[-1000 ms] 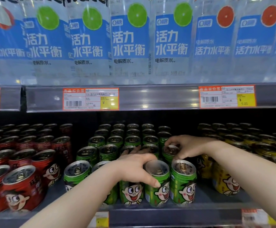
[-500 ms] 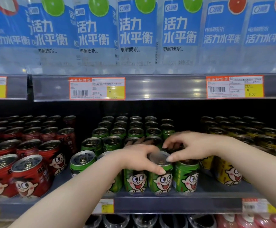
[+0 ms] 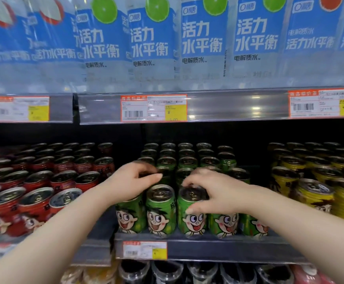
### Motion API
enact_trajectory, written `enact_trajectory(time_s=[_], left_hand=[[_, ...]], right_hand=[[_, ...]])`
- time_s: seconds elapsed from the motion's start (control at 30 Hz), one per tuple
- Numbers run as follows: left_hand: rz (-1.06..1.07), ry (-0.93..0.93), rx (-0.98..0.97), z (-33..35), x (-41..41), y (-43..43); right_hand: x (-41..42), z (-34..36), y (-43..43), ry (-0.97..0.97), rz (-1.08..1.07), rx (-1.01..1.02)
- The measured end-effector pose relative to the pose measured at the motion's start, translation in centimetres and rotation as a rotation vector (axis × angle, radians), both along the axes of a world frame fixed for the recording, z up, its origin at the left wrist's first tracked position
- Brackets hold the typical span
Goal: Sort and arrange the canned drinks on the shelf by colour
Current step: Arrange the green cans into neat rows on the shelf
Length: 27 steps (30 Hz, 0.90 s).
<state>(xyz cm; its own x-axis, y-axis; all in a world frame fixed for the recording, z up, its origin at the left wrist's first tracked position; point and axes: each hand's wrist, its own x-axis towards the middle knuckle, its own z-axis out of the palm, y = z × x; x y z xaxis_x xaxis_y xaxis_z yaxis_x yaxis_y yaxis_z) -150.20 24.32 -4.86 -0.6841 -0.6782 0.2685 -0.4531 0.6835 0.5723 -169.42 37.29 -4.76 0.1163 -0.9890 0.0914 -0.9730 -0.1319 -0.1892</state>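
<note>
Green cans (image 3: 160,210) are standing in a block at the middle of the shelf (image 3: 208,245), their front row lining up just behind its front lip. I am seeing my left hand (image 3: 131,182) curling over the top of the front-left green can (image 3: 129,217), fingers bent and thumb forward; whether it is actually gripping I cannot tell. My right hand (image 3: 212,193) is closing on the third green can (image 3: 191,214) of the front row, fingertips on its lid and thumb pressing its face. Red cans (image 3: 36,193) are filling the left section, with a bare strip of shelf lying between them and the green block. Yellow cans (image 3: 314,181) are occupying the right, again with a dark open gap beside the green ones. Overhead, a price rail (image 3: 228,106) with a price tag (image 3: 153,107) is limiting the headroom above the lids. Blue-labelled bottles (image 3: 152,44) are standing on the tier above.
</note>
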Motion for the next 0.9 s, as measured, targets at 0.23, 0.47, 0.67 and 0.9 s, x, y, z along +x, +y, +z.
enact_trajectory(time_s=[0.23, 0.47, 0.67, 0.9], left_hand=[[0.063, -0.173, -0.012, -3.1, 4.8, -1.1], [0.071, -0.091, -0.113, -5.7, 4.3, -0.4], [0.065, -0.101, -0.101, -5.6, 4.1, -0.6], [0.126, -0.242, -0.424, -3.6, 3.4, 1.0]], right_hand=[[5.5, -2.0, -3.4, 0.107, -0.068, -0.105], [5.4, -2.4, -3.5, 0.002, -0.095, -0.083], [5.4, -2.4, -3.5, -0.048, -0.131, -0.068], [5.5, -2.5, -0.9, 0.176, -0.270, -0.194]])
